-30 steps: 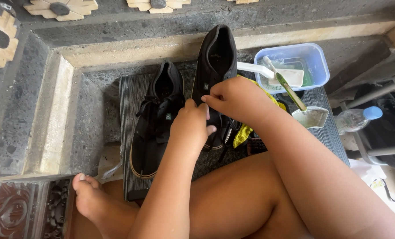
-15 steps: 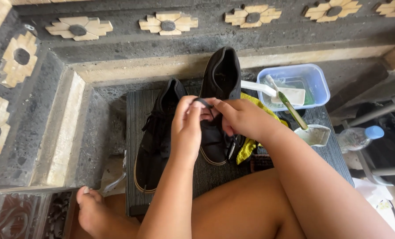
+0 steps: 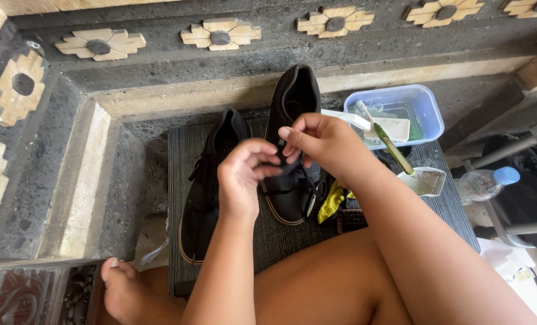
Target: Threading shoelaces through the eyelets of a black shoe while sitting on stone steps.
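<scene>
Near the far edge of the dark mat (image 3: 280,241), both hands are pinching the lace of a black shoe (image 3: 292,120): the left hand (image 3: 241,177) and right hand (image 3: 322,144) are meeting over it, while a second black shoe (image 3: 211,180) is lying just beside it, toward the mat's left edge.

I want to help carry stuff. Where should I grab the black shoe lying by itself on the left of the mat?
Probably grip the black low-top shoe with the tan sole edge at its open collar near the heel, coming from above. The opening faces up and gives fingers a rim to hook; both the left hand and right hand are busy with the other shoe.
</scene>
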